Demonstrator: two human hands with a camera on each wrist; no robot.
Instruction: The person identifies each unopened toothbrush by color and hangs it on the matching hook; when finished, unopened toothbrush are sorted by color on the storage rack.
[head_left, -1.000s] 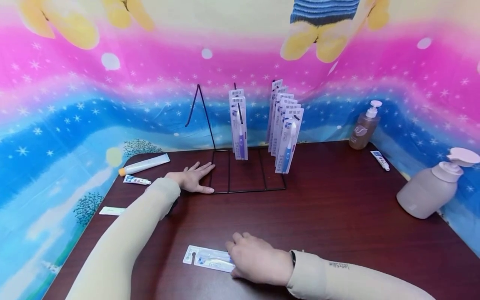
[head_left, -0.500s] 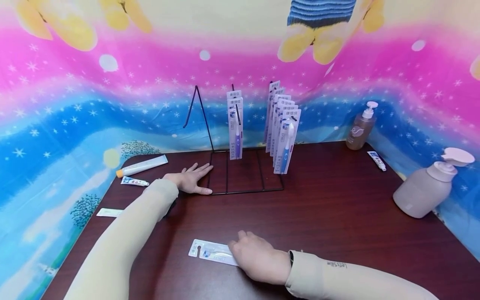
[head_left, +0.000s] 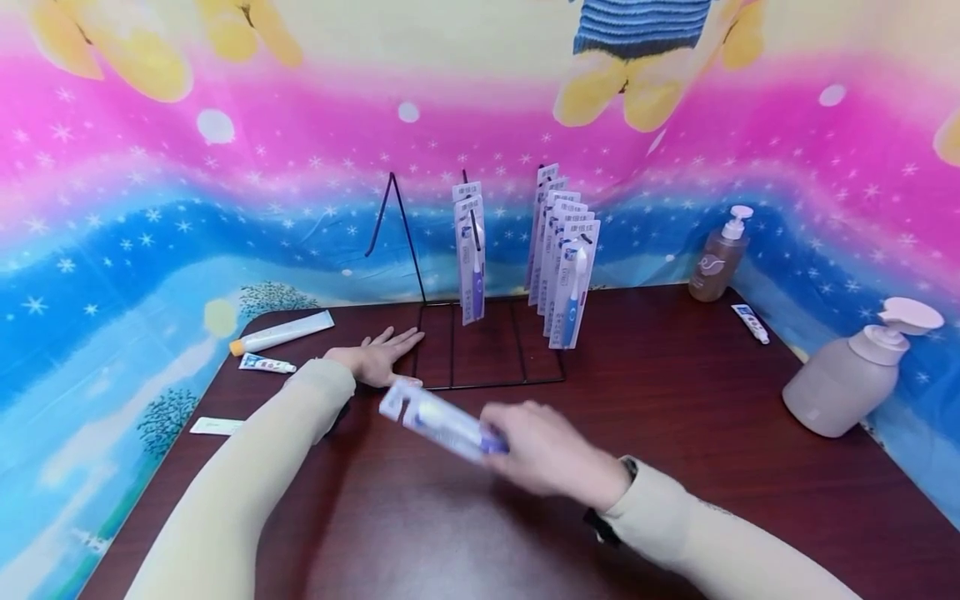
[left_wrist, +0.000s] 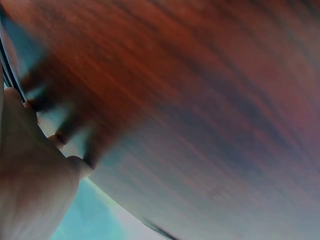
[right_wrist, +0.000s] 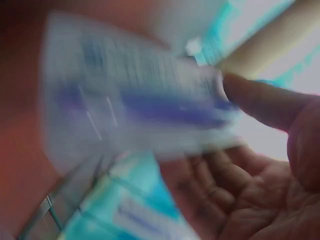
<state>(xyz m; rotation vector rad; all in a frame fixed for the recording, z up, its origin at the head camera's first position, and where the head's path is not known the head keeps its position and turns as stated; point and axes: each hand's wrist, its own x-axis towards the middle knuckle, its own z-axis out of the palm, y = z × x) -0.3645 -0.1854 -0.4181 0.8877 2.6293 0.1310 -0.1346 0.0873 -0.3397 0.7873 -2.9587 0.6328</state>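
My right hand pinches a packaged toothbrush by its lower end, holding it tilted above the table; its hang-hole end points up and left. In the right wrist view the same package is blurred, with the thumb across its end and the purple handle showing. My left hand lies flat with fingers spread at the left side of a black wire display rack. Two packaged toothbrushes hang on the rack's middle hook, and several more on the right hook. The left hook carries nothing.
Beyond my left arm lie a large toothpaste tube with an orange cap, a small tube and a pale flat packet. To the right stand a brown pump bottle and a grey pump bottle, with another small tube between them.
My right hand has lifted the packaged toothbrush off the table and moved it forward toward the rack, tilting its hang-hole end up. The left hand stays in place.
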